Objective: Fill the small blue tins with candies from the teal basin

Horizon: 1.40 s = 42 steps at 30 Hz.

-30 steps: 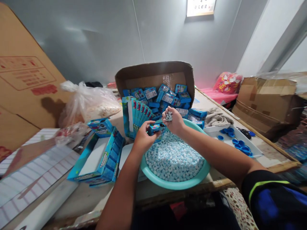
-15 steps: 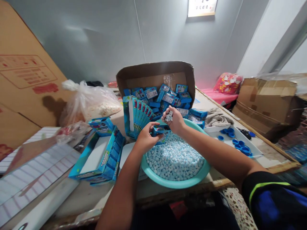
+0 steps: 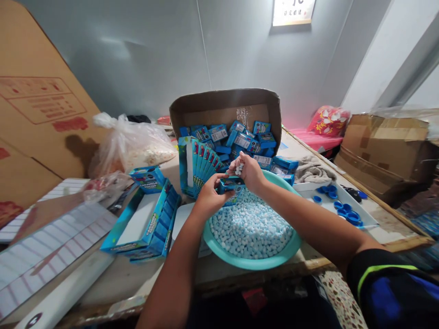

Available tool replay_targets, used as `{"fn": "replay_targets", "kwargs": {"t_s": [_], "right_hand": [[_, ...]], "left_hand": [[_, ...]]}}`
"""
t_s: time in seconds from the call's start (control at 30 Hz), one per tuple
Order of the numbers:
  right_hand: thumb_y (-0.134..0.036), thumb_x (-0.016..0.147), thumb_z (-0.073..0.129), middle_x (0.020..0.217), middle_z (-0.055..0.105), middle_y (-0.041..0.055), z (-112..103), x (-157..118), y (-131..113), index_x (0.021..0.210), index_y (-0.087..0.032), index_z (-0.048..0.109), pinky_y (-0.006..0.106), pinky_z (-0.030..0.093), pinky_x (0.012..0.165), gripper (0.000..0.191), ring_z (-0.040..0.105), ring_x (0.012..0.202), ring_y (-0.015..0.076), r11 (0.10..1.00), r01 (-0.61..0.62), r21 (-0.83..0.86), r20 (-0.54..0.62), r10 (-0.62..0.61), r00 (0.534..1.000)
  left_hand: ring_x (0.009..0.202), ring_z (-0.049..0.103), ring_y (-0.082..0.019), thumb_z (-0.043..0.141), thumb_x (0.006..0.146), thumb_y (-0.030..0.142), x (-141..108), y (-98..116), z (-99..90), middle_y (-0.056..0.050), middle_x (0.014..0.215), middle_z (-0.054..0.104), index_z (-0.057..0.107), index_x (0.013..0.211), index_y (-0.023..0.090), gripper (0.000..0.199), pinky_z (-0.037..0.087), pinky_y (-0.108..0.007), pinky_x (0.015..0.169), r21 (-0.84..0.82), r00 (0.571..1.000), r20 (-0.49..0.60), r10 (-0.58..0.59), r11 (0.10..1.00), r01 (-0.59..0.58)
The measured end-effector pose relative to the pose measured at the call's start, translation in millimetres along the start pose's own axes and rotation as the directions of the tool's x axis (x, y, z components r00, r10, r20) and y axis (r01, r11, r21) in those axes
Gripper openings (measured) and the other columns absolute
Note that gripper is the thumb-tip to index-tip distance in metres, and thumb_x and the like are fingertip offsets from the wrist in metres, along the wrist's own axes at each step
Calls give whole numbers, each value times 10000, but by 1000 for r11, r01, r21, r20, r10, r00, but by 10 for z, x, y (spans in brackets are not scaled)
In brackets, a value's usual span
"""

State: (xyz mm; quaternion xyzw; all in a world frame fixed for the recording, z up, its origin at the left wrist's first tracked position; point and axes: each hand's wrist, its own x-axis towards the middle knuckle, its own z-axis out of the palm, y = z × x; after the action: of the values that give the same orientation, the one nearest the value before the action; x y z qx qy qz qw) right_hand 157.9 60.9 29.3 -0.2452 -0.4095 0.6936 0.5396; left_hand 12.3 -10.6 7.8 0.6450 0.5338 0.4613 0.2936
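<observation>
My left hand (image 3: 211,195) grips a small blue candy box (image 3: 230,185) over the near side of a teal plastic basin (image 3: 254,263). My right hand (image 3: 248,171) is just above that box, its fingers pinched around several pale blue-and-white candies (image 3: 238,168). Most of these candies are hidden by the fingers. The basin is heaped with the same candies (image 3: 251,228). Behind my hands, a brown cardboard carton (image 3: 224,107) holds many blue boxes. A fanned row of blue boxes (image 3: 202,169) stands at its front. To the left lies a blue display tray (image 3: 144,226).
A plastic bag of white contents (image 3: 132,146) sits against large cardboard sheets (image 3: 41,105) at the left. At the right are a grey cloth (image 3: 313,170), a white tray of blue caps (image 3: 338,205) and cardboard boxes (image 3: 380,153). A striped sheet (image 3: 51,237) lies lower left.
The blue box has shifted right under my right hand. My right fingers have closed further and tilted down, hiding more of the candies.
</observation>
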Motion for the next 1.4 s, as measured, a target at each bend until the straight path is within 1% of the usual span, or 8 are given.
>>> {"fn": "replay_targets", "kwargs": {"t_s": [0.17, 0.4, 0.63, 0.83, 1.0, 1.13, 1.23, 1.4], "right_hand": [[-581, 845, 624, 665, 629, 20, 8, 2, -2, 642, -194, 519, 279, 525, 666, 449, 616, 615, 144, 999, 29, -16, 52, -28, 998], [-665, 849, 615, 674, 634, 21, -3, 23, -28, 663, -186, 546, 274, 523, 721, 518, 647, 656, 146, 996, 49, -73, 108, -41, 993], [-581, 907, 571, 753, 675, 46, 32, 12, -64, 719, -175, 596, 267, 511, 813, 448, 664, 756, 147, 976, 137, -170, 203, -102, 974], [-323, 943, 527, 773, 655, -24, 86, -47, -70, 917, -220, 546, 246, 502, 804, 108, 646, 751, 118, 961, 232, -153, 199, -200, 960], [-328, 938, 563, 789, 648, -14, 87, -54, -33, 981, -237, 580, 244, 494, 821, 102, 620, 835, 136, 946, 277, -167, 207, -241, 948], [-309, 932, 521, 787, 663, -14, 30, 14, 12, 1065, -240, 567, 248, 474, 730, 156, 605, 781, 147, 947, 264, -181, 97, -250, 963], [-289, 879, 542, 764, 658, -10, -20, 68, 39, 994, -215, 594, 264, 453, 718, 146, 580, 741, 149, 937, 239, -256, 76, -227, 971], [-387, 830, 590, 811, 625, 1, -55, 76, 62, 871, -204, 669, 283, 437, 742, 204, 558, 806, 161, 873, 319, -369, 103, -303, 947]], "left_hand": [[806, 650, -183, 814, 636, 348, 16, -12, -11, -17, 868, 689, 634, 1132, 183, 553, 487, -283, 728, 15, 999, -53, -11, 1000, 12], [776, 661, -179, 840, 604, 371, 28, -3, -5, -18, 837, 695, 635, 1119, 183, 586, 496, -283, 720, -56, 994, -108, -30, 998, 24], [785, 695, -198, 844, 601, 365, 59, -27, -22, -27, 856, 707, 637, 1119, 182, 588, 533, -298, 713, -78, 984, -175, -28, 997, 14], [914, 716, -221, 849, 682, 388, 31, -22, -38, -84, 1115, 725, 644, 1162, 215, 550, 574, -319, 776, 19, 976, -135, 171, 985, -170], [948, 725, -246, 852, 701, 413, 41, -34, -55, -102, 1116, 729, 654, 1210, 211, 582, 588, -345, 821, 62, 965, -194, 176, 984, -167], [864, 726, -240, 851, 694, 422, 40, -22, -75, -88, 1020, 734, 629, 1289, 196, 674, 589, -351, 787, 70, 938, -320, 132, 991, -116], [961, 718, -245, 834, 720, 425, 14, -8, -60, -93, 1148, 720, 650, 1270, 214, 617, 579, -374, 877, 114, 939, -292, 181, 981, -154], [962, 725, -244, 836, 727, 428, 5, -41, -24, -93, 1090, 727, 581, 1341, 193, 705, 594, -359, 841, -117, 958, -258, 124, 981, -158]]}}
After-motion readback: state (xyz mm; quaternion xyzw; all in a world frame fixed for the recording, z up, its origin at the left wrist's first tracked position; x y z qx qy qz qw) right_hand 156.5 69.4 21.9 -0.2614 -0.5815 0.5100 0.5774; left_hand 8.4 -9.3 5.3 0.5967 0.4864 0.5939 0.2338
